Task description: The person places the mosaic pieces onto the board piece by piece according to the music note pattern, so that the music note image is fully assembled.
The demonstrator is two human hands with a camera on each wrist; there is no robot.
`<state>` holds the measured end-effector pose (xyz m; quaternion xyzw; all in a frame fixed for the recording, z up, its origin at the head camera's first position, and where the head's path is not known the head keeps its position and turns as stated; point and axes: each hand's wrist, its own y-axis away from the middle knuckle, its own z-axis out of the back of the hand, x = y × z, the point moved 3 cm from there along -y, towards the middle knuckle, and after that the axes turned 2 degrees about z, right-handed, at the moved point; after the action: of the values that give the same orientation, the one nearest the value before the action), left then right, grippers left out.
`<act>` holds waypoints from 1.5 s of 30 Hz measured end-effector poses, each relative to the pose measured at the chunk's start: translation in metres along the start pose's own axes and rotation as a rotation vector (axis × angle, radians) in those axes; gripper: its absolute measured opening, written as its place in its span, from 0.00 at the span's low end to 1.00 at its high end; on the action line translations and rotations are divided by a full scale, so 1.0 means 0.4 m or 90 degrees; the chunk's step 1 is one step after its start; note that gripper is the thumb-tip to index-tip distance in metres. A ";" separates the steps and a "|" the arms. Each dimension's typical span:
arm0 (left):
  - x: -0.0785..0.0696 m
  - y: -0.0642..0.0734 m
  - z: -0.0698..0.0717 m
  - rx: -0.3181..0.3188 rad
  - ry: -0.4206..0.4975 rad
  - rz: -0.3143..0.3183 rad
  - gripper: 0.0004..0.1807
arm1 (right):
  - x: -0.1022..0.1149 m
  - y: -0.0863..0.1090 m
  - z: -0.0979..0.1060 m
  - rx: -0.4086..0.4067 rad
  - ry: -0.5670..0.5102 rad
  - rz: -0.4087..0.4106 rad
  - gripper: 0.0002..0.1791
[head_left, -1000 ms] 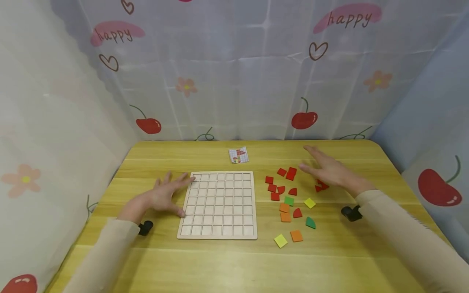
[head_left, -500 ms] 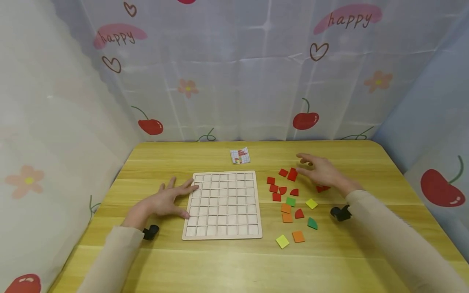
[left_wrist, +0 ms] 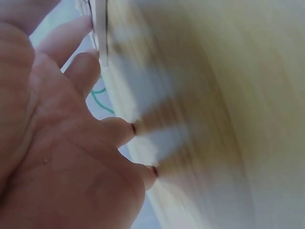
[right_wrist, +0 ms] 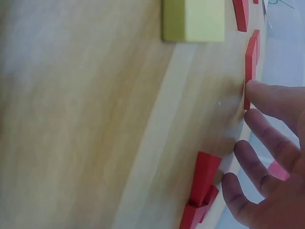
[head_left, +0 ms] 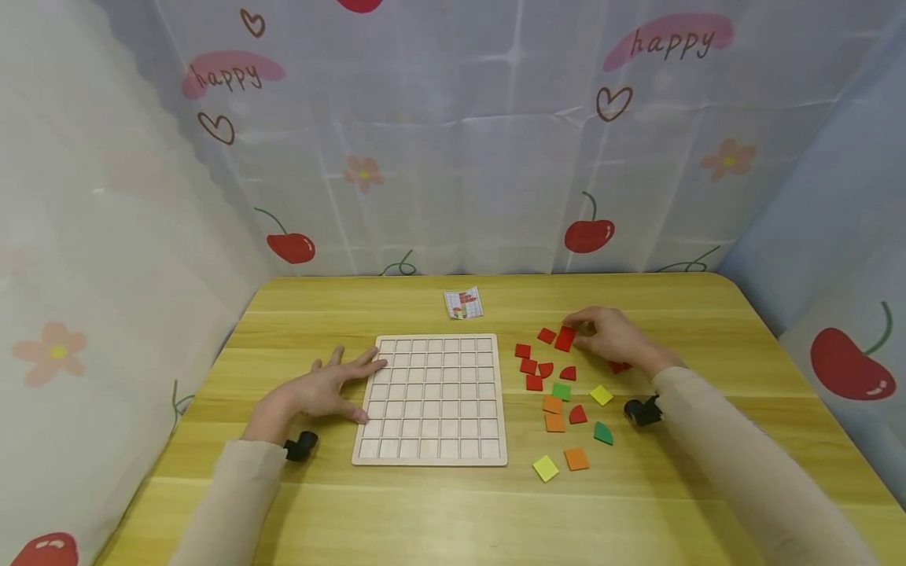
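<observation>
In the head view my left hand rests beside the wooden grid board, thumb and index finger on its left edge, the other fingers spread on the tabletop. The left wrist view shows the board's edge under two fingertips. My right hand reaches over the red tiles, its thumb and index fingertip right at their edge. Close up in the right wrist view, the thumb of that hand overlaps a red tile, with the other fingers apart and loosely bent.
Several loose tiles lie right of the board, among them a green square, an orange square, a yellow square and a dark green quarter-round. A pattern card lies behind the board. A printed curtain hangs beyond the table.
My right hand has come down and left onto the red tiles, its fingers drawing closer together. The left hand stays at the board, which has shifted slightly right in view.
</observation>
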<state>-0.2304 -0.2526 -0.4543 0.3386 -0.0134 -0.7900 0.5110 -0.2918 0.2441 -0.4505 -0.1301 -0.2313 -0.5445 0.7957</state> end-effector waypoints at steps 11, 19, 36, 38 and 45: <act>0.003 -0.007 -0.006 -0.009 0.025 -0.012 0.54 | 0.001 -0.011 -0.006 -0.029 0.012 -0.001 0.16; 0.009 -0.007 -0.012 -0.029 0.044 -0.021 0.53 | 0.000 -0.016 -0.009 -0.033 0.020 -0.001 0.14; -0.002 -0.003 -0.011 -0.084 -0.006 -0.008 0.53 | 0.039 -0.018 0.008 -0.058 -0.022 -0.059 0.20; -0.007 -0.002 -0.009 -0.093 -0.014 -0.006 0.53 | 0.053 -0.021 0.009 -0.056 -0.033 -0.054 0.20; -0.018 0.000 -0.004 -0.099 0.005 -0.011 0.52 | 0.127 -0.042 0.013 -0.067 -0.040 -0.005 0.19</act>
<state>-0.2277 -0.2462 -0.4519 0.3011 0.0529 -0.7917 0.5289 -0.2932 0.1993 -0.4211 -0.1878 -0.2275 -0.5544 0.7782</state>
